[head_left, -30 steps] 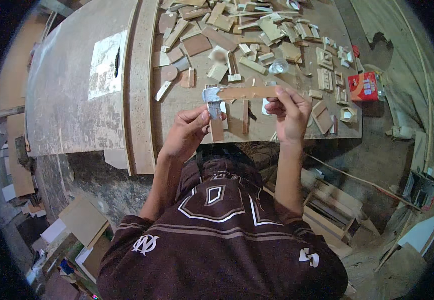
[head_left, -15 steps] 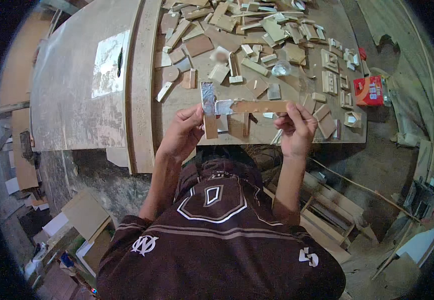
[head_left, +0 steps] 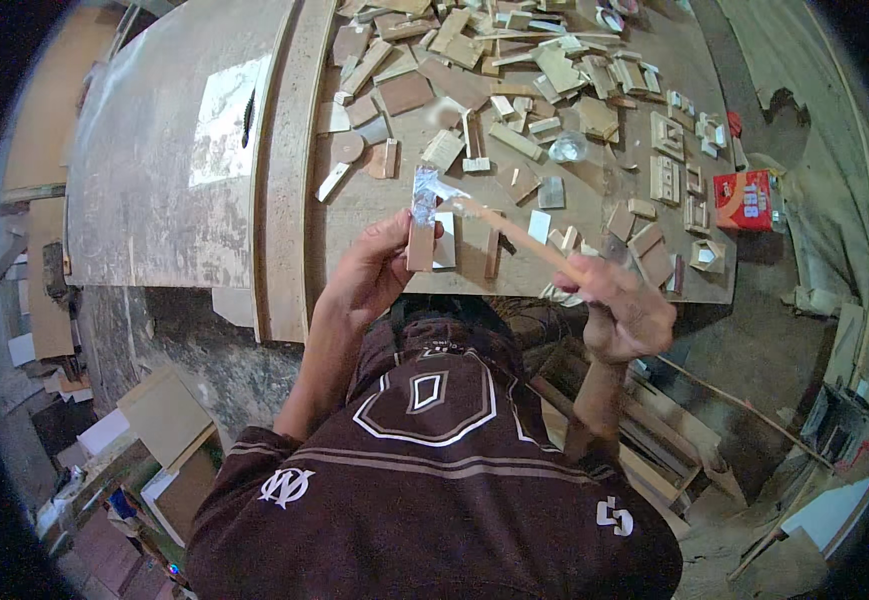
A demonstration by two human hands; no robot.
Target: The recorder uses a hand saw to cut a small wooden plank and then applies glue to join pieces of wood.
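Upright in my left hand (head_left: 369, 268), a small wooden block (head_left: 421, 248) is pinched near its lower half. Its upper half is coated with a shiny whitish, glue-like paste (head_left: 423, 193). My right hand (head_left: 626, 312) is closed round the near end of a thin wooden stick (head_left: 519, 238). That stick slants up to the left, and its paste-covered tip meets the coated top of the block, or lies just over it. Under the hands, a white rectangular piece (head_left: 443, 240) and a narrow brown strip (head_left: 492, 254) lie at the table's near edge.
Wooden offcuts (head_left: 402, 93) are heaped over the far part of the worktable (head_left: 354, 222). A clear plastic-like cup (head_left: 566, 147) stands among them. Small assembled wooden pieces (head_left: 666, 133) sit at the right, by a red packet (head_left: 744, 200). A raised board (head_left: 284, 180) runs along the left.
My right hand has come nearer to me and turned, so the stick went from level to slanting. Its tip has risen towards the block's top. My left hand keeps its hold.
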